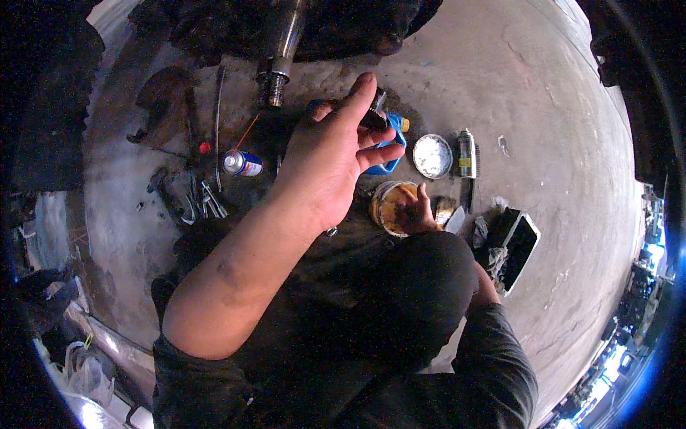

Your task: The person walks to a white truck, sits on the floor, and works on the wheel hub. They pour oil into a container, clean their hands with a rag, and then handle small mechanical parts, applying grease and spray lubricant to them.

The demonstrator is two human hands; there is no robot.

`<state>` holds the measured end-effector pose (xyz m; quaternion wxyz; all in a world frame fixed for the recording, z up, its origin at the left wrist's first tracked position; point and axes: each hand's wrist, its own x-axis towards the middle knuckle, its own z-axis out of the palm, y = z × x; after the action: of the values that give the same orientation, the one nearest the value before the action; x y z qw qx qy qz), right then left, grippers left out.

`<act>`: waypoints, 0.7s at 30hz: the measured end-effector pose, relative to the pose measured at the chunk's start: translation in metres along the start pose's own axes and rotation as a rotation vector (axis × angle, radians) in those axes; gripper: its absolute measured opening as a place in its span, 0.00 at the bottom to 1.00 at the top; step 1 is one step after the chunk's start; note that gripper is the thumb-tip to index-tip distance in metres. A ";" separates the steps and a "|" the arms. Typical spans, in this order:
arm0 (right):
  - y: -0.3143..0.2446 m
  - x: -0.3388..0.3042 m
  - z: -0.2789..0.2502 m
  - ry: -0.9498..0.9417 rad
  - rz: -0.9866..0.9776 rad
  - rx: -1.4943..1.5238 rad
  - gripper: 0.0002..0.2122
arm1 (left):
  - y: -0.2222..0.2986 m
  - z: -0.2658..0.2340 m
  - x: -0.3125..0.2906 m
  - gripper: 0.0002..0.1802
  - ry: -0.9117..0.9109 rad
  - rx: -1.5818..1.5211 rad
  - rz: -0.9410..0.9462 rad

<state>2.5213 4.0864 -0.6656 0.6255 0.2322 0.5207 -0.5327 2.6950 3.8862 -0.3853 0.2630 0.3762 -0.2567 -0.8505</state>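
Left hand: the left hand is raised over the floor in mid-view, closed around a dark ridged part, thumb on one side and fingers on the other.
Dark ridged part: it sits in that grip, clear of the floor (the fingers hide some of it, so its full shape is hard to read).
Right hand: the right hand is at the tub, thumb pointing up, fingers dark and over or inside the opening; whether they hold anything, I cannot tell.
Tub: the round tub stands near the person's knee, orange-brown stuff smeared inside.
Shaft: a metal shaft with a threaded end points down from the dark machinery, beyond the left hand and apart from it.
Behind the left hand: a blue container with a yellow cap, partly covered.
Right of that: a round white lid, then a spray can.
Left side: a blue-and-white can with a thin red straw, near some metal tools.
Far right: a grey tray, with crumpled rags at its near side.
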 end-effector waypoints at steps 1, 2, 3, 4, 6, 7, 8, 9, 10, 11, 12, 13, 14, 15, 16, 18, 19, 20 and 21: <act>0.002 0.009 -0.004 0.006 -0.021 0.026 0.42 | 0.000 0.000 0.000 0.19 0.001 -0.003 -0.003; 0.004 0.019 -0.010 0.009 -0.043 0.053 0.42 | 0.000 0.001 -0.001 0.19 0.005 0.000 -0.003; 0.010 0.045 -0.037 0.021 -0.119 0.081 0.44 | 0.000 0.008 -0.002 0.19 -0.019 0.012 -0.014; 0.012 0.045 -0.034 -0.076 -0.048 0.116 0.44 | 0.000 0.005 -0.002 0.19 0.000 0.011 -0.007; 0.009 0.036 -0.034 -0.249 0.081 0.189 0.44 | 0.000 0.001 0.000 0.19 -0.011 0.022 -0.014; 0.008 0.052 -0.062 -0.518 0.151 0.321 0.44 | 0.000 0.004 0.000 0.19 -0.029 0.032 -0.021; 0.009 0.052 -0.061 -0.545 0.152 0.352 0.44 | 0.000 0.004 0.000 0.19 -0.027 0.031 -0.018; 0.009 0.051 -0.060 -0.572 0.150 0.384 0.43 | 0.000 0.005 0.000 0.19 -0.029 0.031 -0.015; 0.012 0.050 -0.059 -0.353 0.065 0.322 0.43 | 0.000 0.007 -0.001 0.20 -0.032 0.032 -0.014; 0.013 0.040 -0.042 -0.217 0.040 0.290 0.42 | -0.001 0.003 -0.001 0.20 -0.023 0.027 -0.004; 0.013 0.025 -0.020 -0.080 0.017 0.247 0.42 | 0.000 0.000 -0.001 0.20 -0.014 0.021 0.006; 0.011 0.006 0.005 -0.022 0.041 0.243 0.40 | 0.001 -0.004 -0.001 0.20 -0.003 0.013 0.016; 0.010 0.001 0.007 -0.003 0.044 0.240 0.39 | 0.000 -0.002 -0.001 0.20 -0.013 0.017 0.010; 0.009 -0.003 0.009 0.016 0.048 0.236 0.38 | -0.001 -0.001 0.000 0.20 -0.022 0.020 0.004; 0.010 0.000 0.002 -0.005 0.049 0.215 0.38 | -0.001 0.000 0.000 0.20 -0.029 0.023 -0.002; 0.013 -0.001 0.001 -0.017 0.035 0.181 0.39 | 0.000 0.002 0.000 0.20 -0.035 0.029 -0.004; 0.016 0.000 0.001 -0.009 0.020 0.170 0.39 | 0.000 0.003 -0.001 0.20 -0.036 0.032 -0.004; 0.017 0.000 0.001 -0.001 0.004 0.157 0.39 | 0.000 0.003 -0.001 0.20 -0.047 0.029 -0.005; 0.018 -0.001 0.000 -0.005 0.001 0.155 0.39 | 0.001 0.002 0.000 0.20 -0.057 0.026 -0.006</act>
<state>2.5373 4.0925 -0.6698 0.6073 0.2787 0.4763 -0.5715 2.6938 3.8865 -0.3835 0.2484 0.3560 -0.2739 -0.8583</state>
